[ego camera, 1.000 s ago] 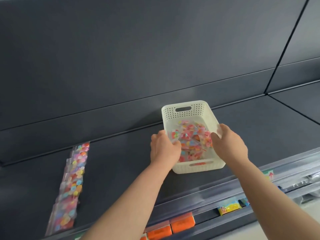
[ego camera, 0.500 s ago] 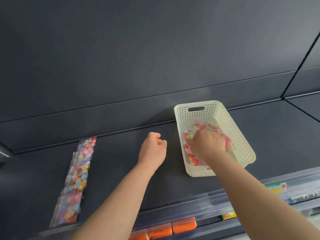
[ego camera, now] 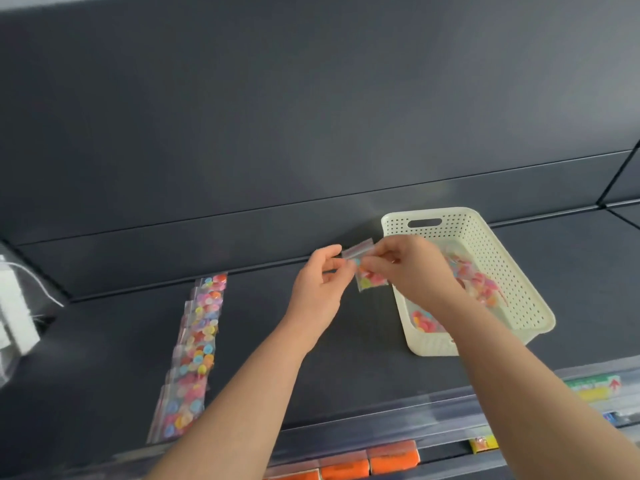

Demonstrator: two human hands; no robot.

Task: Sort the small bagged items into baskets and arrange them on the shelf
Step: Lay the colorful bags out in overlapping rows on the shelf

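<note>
At the frame's centre, a small clear bag (ego camera: 364,276) of coloured pieces is being pinched by both hands above the dark shelf (ego camera: 346,368): its top edge by the left hand (ego camera: 317,292), its middle by the right hand (ego camera: 414,271), just left of the white basket (ego camera: 519,285). A sorting step is apparently being carried out; next, a careful hand-over and placement are being called for.

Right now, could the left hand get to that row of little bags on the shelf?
Probably yes: the shelf between the left hand and the row of bags lies bare, though that hand is pinching a small bag.
</note>
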